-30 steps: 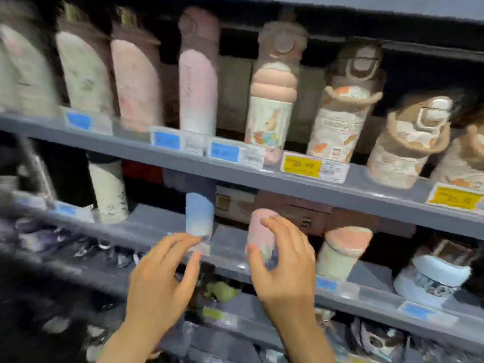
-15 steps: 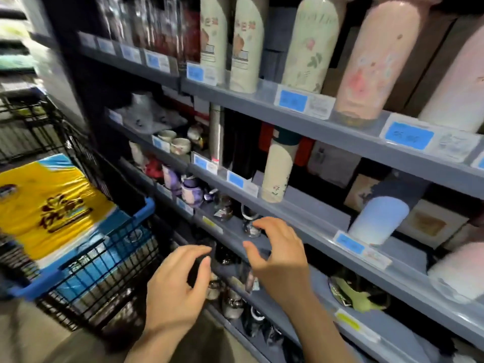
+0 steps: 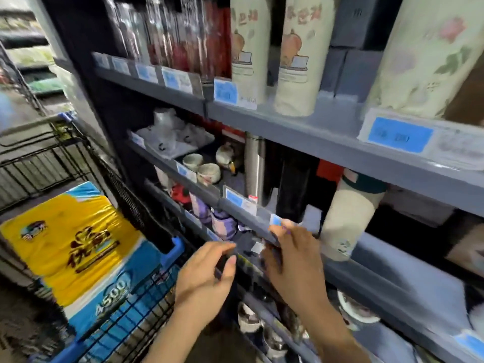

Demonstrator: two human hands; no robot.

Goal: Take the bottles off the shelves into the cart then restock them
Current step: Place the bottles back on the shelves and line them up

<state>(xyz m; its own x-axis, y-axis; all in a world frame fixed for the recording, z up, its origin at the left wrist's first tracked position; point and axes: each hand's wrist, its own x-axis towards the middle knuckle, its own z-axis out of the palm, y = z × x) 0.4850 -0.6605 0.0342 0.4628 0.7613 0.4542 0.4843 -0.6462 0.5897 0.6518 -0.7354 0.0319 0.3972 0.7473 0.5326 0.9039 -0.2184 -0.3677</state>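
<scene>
A: Over on the left, the cart (image 3: 78, 158) stands just beside the shelving, and all I can make out in its basket is a yellow and blue wrapped pack (image 3: 76, 247). No bottle shows in it.

B: So the unloading looks hardly begun?

A: That is my reading. The bottles stand on the shelves and both hands are bare of them. The left hand (image 3: 207, 281) hovers low between the cart and the shelf edge (image 3: 246, 218), fingers loosely curved with the thumb apart, holding nothing I can see. The right hand (image 3: 290, 260) is up at that shelf edge, its fingertips (image 3: 281, 227) curled at the price-tag strip; whether they pinch the strip or only touch it, the blur hides.

B: And the bottles themselves?

A: Nearest, just right of the right hand, a cream bottle with a dark green cap (image 3: 348, 218) leans on the middle shelf. Left of it a steel flask (image 3: 255, 166) stands upright, with a dark one beside it. On the shelf above stand two tall cream bottles with a cartoon print (image 3: 301, 56), and further right a pale floral one (image 3: 419, 56). All look smooth and cylindrical, so probably easy to wrap one hand around.

B: Everything left, then: load, then restock.
</scene>
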